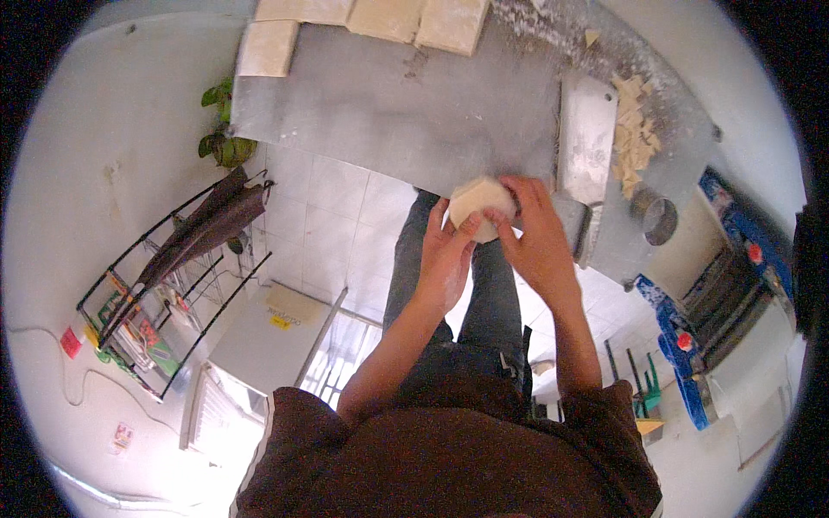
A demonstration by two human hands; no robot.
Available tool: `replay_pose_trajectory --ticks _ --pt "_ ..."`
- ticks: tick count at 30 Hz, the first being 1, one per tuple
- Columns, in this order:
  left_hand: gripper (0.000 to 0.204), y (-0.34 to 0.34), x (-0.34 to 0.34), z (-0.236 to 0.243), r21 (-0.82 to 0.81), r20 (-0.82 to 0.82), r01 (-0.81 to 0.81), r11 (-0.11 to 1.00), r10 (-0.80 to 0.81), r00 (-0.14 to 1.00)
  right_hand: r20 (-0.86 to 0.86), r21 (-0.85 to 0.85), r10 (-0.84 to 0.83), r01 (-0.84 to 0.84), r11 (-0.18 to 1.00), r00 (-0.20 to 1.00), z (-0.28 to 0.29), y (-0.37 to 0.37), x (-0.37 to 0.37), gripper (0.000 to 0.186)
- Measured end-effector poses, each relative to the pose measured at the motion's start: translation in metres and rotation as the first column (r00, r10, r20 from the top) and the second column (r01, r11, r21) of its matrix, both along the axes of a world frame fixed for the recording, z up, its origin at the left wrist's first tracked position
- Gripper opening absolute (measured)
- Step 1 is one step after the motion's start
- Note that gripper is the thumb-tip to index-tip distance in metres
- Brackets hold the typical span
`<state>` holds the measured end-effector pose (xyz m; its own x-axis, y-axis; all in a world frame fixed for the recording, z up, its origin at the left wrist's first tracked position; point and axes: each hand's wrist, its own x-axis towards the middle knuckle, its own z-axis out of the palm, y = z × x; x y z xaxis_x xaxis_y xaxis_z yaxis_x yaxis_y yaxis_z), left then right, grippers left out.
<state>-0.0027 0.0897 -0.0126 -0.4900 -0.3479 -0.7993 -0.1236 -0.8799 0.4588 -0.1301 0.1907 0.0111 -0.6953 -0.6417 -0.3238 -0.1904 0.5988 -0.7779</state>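
Note:
A pale, rounded piece of dough [473,197] is held between my hands just over the near edge of the steel table [371,104]. My left hand [445,255] grips its left side, thumb on the face. My right hand [531,242] grips the right side, fingers curled over the top and thumb across the front. Right of them, a wide metal blade [586,138] lies on the table beside a pile of dough scraps [635,129], with a round metal cutter [654,217] nearer the right end.
Flat dough blocks [449,22] line the far edge. A plant [226,147] and a black wire rack [177,237] with dark cloth stand left, above a white appliance [259,332]. A blue-framed machine [682,358] stands right. My legs are below the table edge.

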Motion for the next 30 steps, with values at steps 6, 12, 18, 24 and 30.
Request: replay_pose_trajectory --ticks 6,12,18,24,30 --pt "0.057 -0.016 0.022 0.039 -0.099 0.139 0.15 0.984 -0.136 0.981 0.311 -0.028 -0.11 0.125 0.992 0.944 0.014 0.005 0.043 0.046" --pt "0.055 -0.044 0.017 0.118 -0.175 -0.04 0.224 0.959 -0.234 0.971 0.922 -0.154 -0.112 0.616 0.772 0.371 0.068 -0.005 0.056 0.059" --pt "0.055 -0.048 -0.014 0.163 -0.242 -0.134 0.25 0.938 -0.287 0.948 0.958 -0.239 -0.03 0.847 0.475 0.287 0.125 -0.034 0.049 0.06" --pt "0.059 -0.014 -0.03 0.18 -0.444 -0.123 0.273 0.853 -0.36 0.925 0.965 -0.245 -0.028 0.936 0.253 0.261 0.141 -0.03 0.039 0.064" --pt "0.06 -0.003 -0.034 0.184 -0.792 0.022 0.44 0.423 -0.7 0.714 0.906 -0.344 -0.197 0.922 0.177 0.376 0.152 0.012 0.016 0.081"
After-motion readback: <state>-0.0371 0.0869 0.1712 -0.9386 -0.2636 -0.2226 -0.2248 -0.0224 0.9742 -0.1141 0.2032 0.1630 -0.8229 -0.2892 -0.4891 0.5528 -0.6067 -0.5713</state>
